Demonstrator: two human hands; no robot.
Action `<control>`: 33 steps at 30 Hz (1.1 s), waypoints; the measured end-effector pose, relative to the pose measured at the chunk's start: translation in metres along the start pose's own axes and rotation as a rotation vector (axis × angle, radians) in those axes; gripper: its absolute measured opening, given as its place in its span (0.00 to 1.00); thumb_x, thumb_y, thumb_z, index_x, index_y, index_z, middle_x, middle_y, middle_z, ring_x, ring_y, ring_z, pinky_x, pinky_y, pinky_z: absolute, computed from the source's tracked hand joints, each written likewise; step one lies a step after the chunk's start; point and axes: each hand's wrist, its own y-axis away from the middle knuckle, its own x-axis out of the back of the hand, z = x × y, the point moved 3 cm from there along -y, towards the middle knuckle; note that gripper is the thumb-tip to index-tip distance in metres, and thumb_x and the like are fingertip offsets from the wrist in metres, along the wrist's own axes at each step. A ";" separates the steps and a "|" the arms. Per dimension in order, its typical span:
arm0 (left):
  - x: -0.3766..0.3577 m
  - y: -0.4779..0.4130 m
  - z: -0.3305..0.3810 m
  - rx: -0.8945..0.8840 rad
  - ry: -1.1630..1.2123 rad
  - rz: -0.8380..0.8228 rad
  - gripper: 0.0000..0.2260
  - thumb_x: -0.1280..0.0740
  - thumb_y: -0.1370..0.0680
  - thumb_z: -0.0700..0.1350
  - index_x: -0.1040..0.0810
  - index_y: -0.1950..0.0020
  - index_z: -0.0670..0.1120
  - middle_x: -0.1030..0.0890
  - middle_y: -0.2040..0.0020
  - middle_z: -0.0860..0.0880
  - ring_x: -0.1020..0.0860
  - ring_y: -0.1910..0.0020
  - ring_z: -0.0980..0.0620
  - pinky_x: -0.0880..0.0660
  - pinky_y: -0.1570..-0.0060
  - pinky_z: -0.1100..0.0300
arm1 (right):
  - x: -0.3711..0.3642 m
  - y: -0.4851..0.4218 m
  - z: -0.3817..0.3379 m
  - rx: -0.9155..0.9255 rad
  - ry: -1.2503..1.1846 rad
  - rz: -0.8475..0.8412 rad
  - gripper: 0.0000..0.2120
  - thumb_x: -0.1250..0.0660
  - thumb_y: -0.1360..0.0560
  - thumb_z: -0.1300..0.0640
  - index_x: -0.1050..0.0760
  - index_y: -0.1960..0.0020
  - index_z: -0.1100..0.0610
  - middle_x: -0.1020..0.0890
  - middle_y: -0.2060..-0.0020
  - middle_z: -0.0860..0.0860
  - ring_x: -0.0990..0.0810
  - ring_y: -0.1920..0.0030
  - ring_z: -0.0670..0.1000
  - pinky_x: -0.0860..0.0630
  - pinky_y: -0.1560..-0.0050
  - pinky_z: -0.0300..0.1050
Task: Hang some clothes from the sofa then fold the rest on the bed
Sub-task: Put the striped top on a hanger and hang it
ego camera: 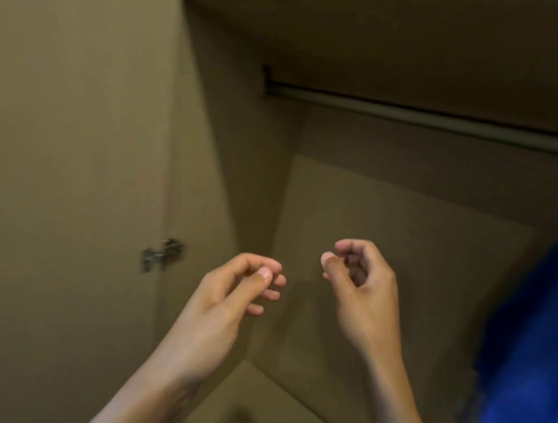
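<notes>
Head view: left hand (pixel 230 294) and right hand (pixel 362 286) empty inside wardrobe (pixel 406 205).

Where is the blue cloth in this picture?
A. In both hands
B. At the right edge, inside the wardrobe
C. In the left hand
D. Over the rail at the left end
B: the blue cloth hangs at the right edge; the left hand and right hand hold nothing.
</notes>
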 end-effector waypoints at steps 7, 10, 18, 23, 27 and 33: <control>0.188 0.116 0.015 0.002 -0.129 0.395 0.24 0.34 0.32 0.61 0.18 0.46 0.45 0.14 0.50 0.45 0.17 0.49 0.48 0.24 0.50 0.53 | -0.186 0.108 -0.043 -0.046 -0.261 -0.412 0.08 0.28 0.30 0.51 0.21 0.52 0.51 0.17 0.61 0.46 0.16 0.58 0.51 0.22 0.56 0.44; 0.261 0.173 0.027 -0.012 -0.204 0.546 0.25 0.34 0.32 0.60 0.19 0.47 0.42 0.14 0.51 0.45 0.16 0.52 0.50 0.23 0.53 0.58 | -0.265 0.169 -0.077 -0.072 -0.372 -0.572 0.06 0.26 0.26 0.62 0.22 0.52 0.54 0.16 0.61 0.49 0.18 0.61 0.49 0.24 0.59 0.38; 0.439 0.297 0.052 0.030 -0.342 0.820 0.17 0.32 0.29 0.55 0.18 0.48 0.44 0.14 0.52 0.46 0.16 0.53 0.49 0.22 0.56 0.64 | -0.436 0.316 -0.174 -0.095 -0.483 -0.883 0.08 0.30 0.30 0.50 0.22 0.51 0.47 0.16 0.59 0.47 0.17 0.58 0.51 0.21 0.56 0.42; 0.519 0.350 0.066 0.063 -0.342 0.886 0.23 0.33 0.32 0.60 0.17 0.49 0.43 0.14 0.53 0.45 0.16 0.52 0.53 0.24 0.56 0.67 | -0.519 0.372 -0.210 -0.141 -0.484 -0.994 0.04 0.29 0.26 0.52 0.22 0.51 0.47 0.16 0.58 0.47 0.16 0.56 0.52 0.20 0.53 0.48; 0.576 0.376 0.064 0.111 -0.361 0.963 0.23 0.33 0.32 0.61 0.17 0.49 0.44 0.14 0.53 0.46 0.17 0.52 0.52 0.24 0.56 0.66 | -0.585 0.401 -0.223 -0.175 -0.478 -1.039 0.04 0.30 0.23 0.62 0.21 0.50 0.54 0.16 0.59 0.50 0.16 0.58 0.51 0.20 0.54 0.48; 0.675 0.381 0.048 0.167 -0.376 1.097 0.24 0.35 0.31 0.63 0.18 0.48 0.46 0.15 0.52 0.48 0.16 0.52 0.50 0.23 0.56 0.61 | -0.704 0.437 -0.232 -0.204 -0.463 -1.124 0.03 0.31 0.22 0.59 0.21 0.49 0.53 0.16 0.58 0.51 0.16 0.59 0.47 0.18 0.53 0.46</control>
